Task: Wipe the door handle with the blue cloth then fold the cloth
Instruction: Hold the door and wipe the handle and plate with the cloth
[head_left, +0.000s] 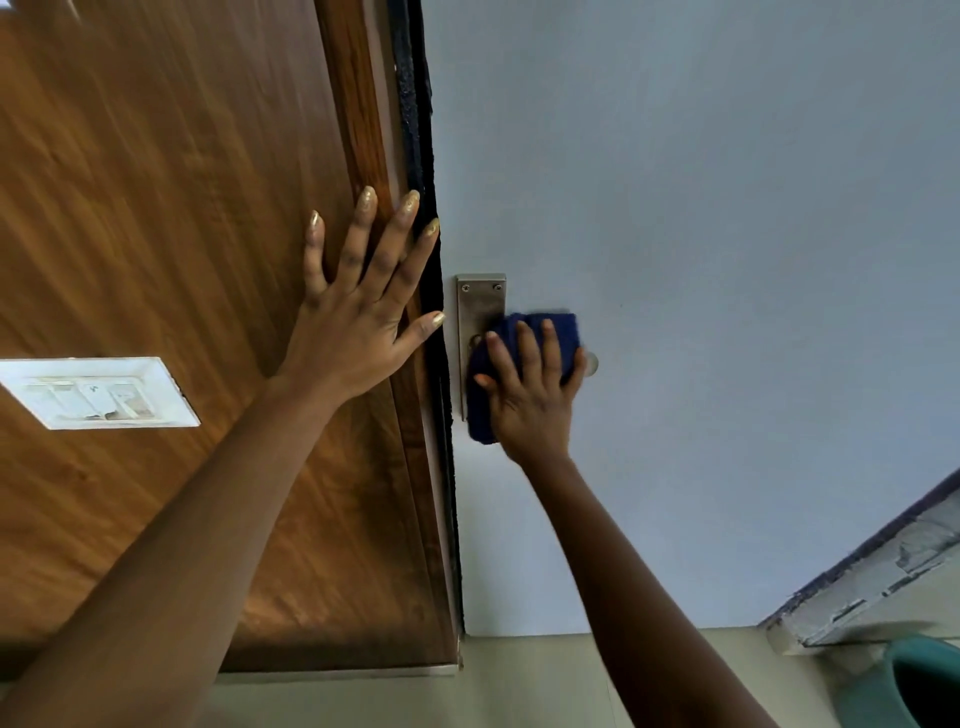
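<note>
A dark blue cloth (556, 332) is wrapped over the door handle, whose round metal tip (591, 363) pokes out to the right. My right hand (530, 395) grips the cloth around the handle. The steel backplate (478, 306) of the handle shows above and left of the cloth, screwed to the pale grey door (727, 234). My left hand (358, 312) lies flat with fingers spread on the brown wooden frame (363, 130) just left of the door's edge, holding nothing.
A white switch plate (98, 392) sits on the wood panel at the left. A dark gap (426, 208) runs between frame and door. At the bottom right are a worn ledge (883, 587) and a teal bucket (914, 680) on the pale floor (519, 686).
</note>
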